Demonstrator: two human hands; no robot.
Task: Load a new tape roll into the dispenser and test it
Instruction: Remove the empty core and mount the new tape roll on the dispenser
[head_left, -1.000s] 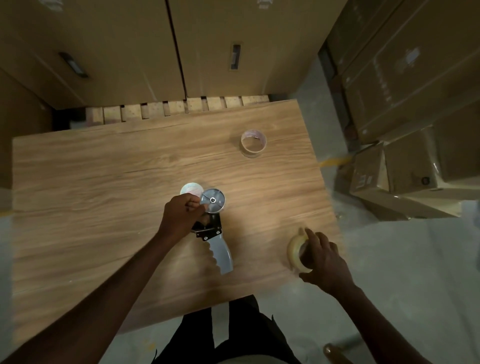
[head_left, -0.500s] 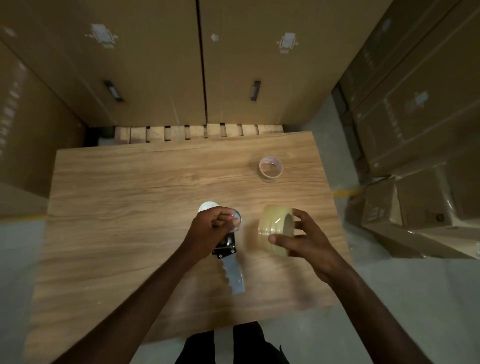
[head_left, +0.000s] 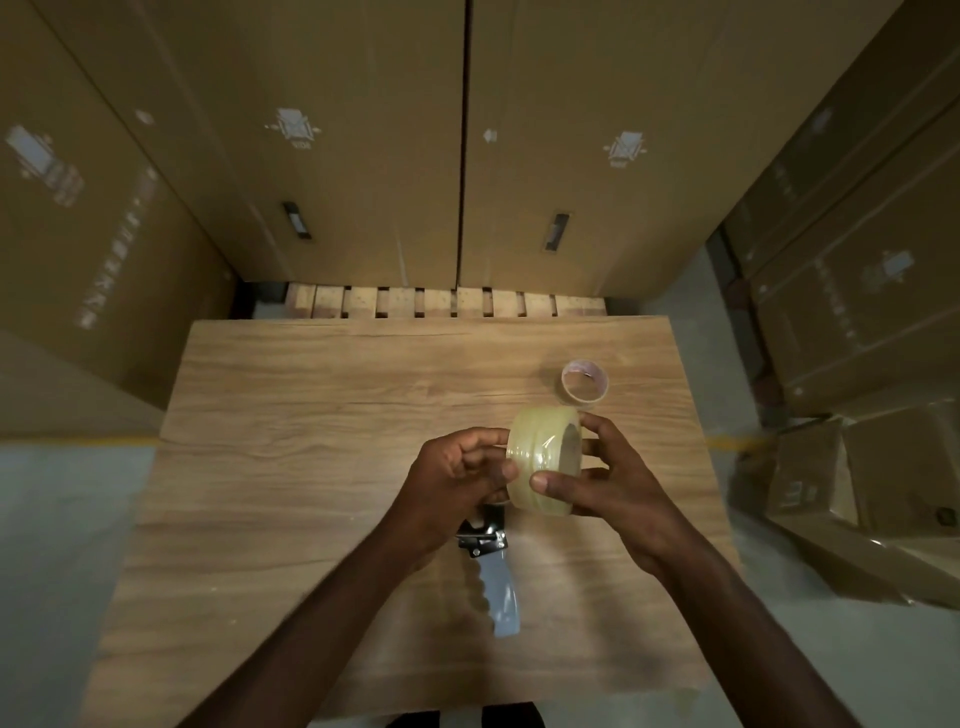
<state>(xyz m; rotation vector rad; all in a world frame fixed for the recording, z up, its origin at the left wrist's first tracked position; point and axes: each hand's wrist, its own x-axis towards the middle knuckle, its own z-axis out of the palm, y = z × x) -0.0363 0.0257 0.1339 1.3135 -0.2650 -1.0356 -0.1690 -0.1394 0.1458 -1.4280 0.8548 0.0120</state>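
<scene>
A full roll of clear tape stands on edge above the wooden table, gripped by my right hand with thumb on its front and fingers behind. My left hand is curled at the roll's left side, fingertips touching it, and covers the top of the tape dispenser. Only the dispenser's black metal bracket and grey handle show, lying on the table toward me. Whether the left hand still grips the dispenser head is hidden.
An empty cardboard tape core lies on the table at the back right. Tall cardboard boxes stand behind the table on a wooden pallet. More boxes are stacked at the right, on a grey floor.
My right hand has carried the tape roll from the table's right front edge to the middle, up against my left hand over the dispenser. The head camera tilted upward.
</scene>
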